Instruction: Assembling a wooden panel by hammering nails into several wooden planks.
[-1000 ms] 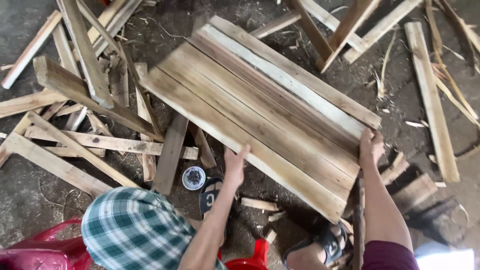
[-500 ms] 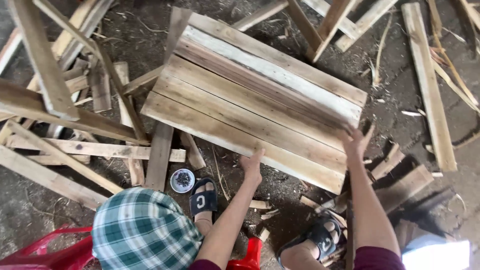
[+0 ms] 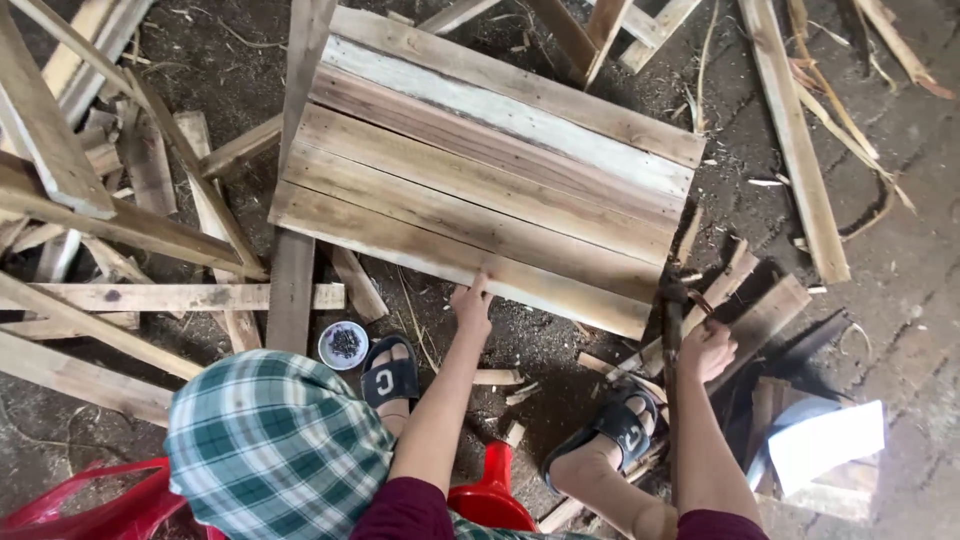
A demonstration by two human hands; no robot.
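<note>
A wooden panel (image 3: 480, 190) of several nailed planks lies flat on the dirt floor ahead of me. My left hand (image 3: 470, 305) rests on the panel's near edge, fingers over the lowest plank. My right hand (image 3: 705, 347) is off the panel, beside its near right corner. It is closed around a dark long-handled tool (image 3: 670, 310) that stands upright there. A green plaid cap (image 3: 275, 445) covers my head at the bottom of the view.
A small round tin of nails (image 3: 343, 343) sits by my left sandal (image 3: 390, 375). Loose planks (image 3: 120, 225) pile up on the left, a long plank (image 3: 795, 140) lies at the right. A red plastic stool (image 3: 490, 490) is under me. Wood scraps (image 3: 760, 310) lie by my right hand.
The panel has turned and slid left, so it now lies squarer to me. My right hand left its right edge and closed on the dark tool. My left hand stays on the near edge.
</note>
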